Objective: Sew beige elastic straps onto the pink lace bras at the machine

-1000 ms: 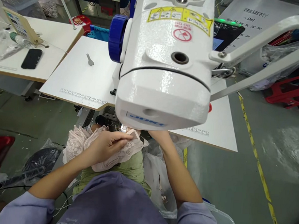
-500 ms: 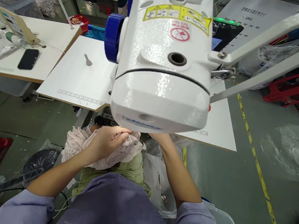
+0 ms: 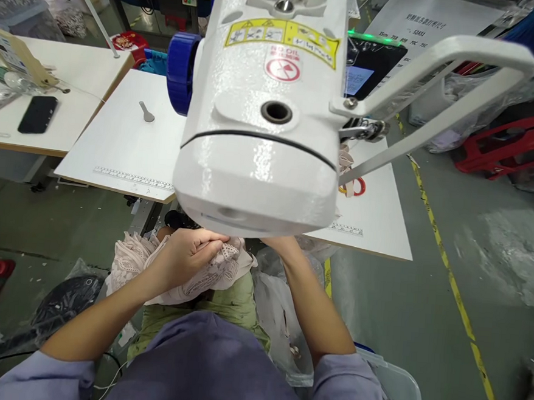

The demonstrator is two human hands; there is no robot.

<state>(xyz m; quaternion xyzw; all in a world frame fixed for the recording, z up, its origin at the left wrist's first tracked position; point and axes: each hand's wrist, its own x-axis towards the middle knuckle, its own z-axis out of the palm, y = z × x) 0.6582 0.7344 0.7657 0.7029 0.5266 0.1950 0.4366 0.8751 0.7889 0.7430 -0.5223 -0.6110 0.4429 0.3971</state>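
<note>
From the head view, the left hand (image 3: 194, 253) pinches the lace cloth (image 3: 219, 271), bunched over the lap (image 3: 234, 304) near the tabletop's (image 3: 115, 140) front edge. The right hand's (image 3: 282, 244) fingers are hidden behind the sewing machine (image 3: 257, 175); I cannot tell its grip. Loose folds might drag the cloth askew, and fingers this near the machine could get caught.

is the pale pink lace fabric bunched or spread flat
Bunched: the pale pink lace fabric shows overlapping folds beside the bare left hand.
</note>
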